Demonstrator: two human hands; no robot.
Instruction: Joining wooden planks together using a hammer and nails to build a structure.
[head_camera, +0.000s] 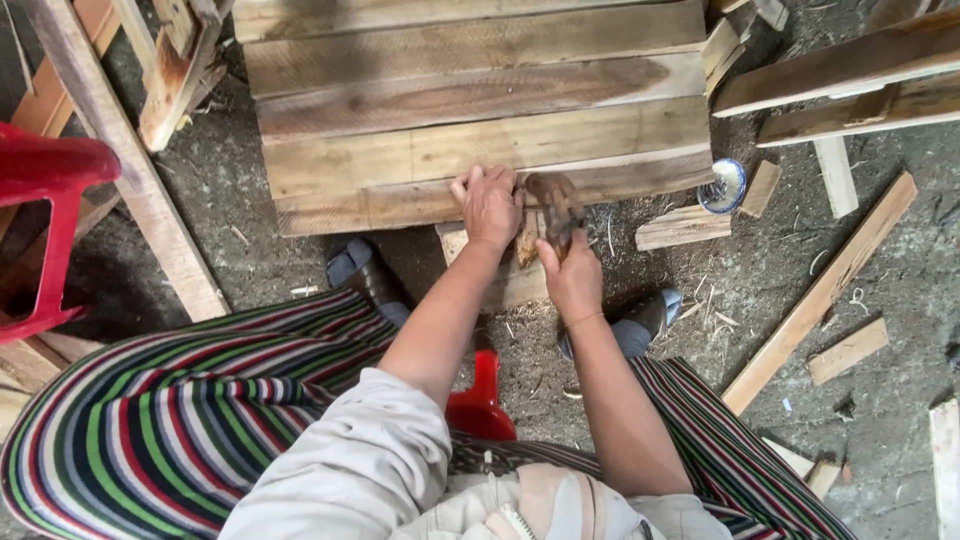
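left hand (490, 205) knuckles up, fingers curled shut, pressed on near edge of wooden panel (480, 110); what sits under the fingers not visible. right hand (573, 280) clamped round handle of hammer (555, 205), rusty head raised just beside left hand, over panel edge. small wood block (510, 270) on floor under both hands, touching panel's near side, partly hidden by wrists. panel made of rough planks side by side, lying flat on dirt floor (880, 300) among shavings. round blue-rimmed tin (723, 186) just right of panel corner, possibly holding nails, too small to tell. short offcut (682, 227) beside it. long slat (822, 293) lying diagonally well to right, smaller scrap (848, 351) near it. red plastic stool (45, 220) at left edge. striped skirt (180, 410) spread across lower frame, dark shoes (362, 270) poking out either side of block.
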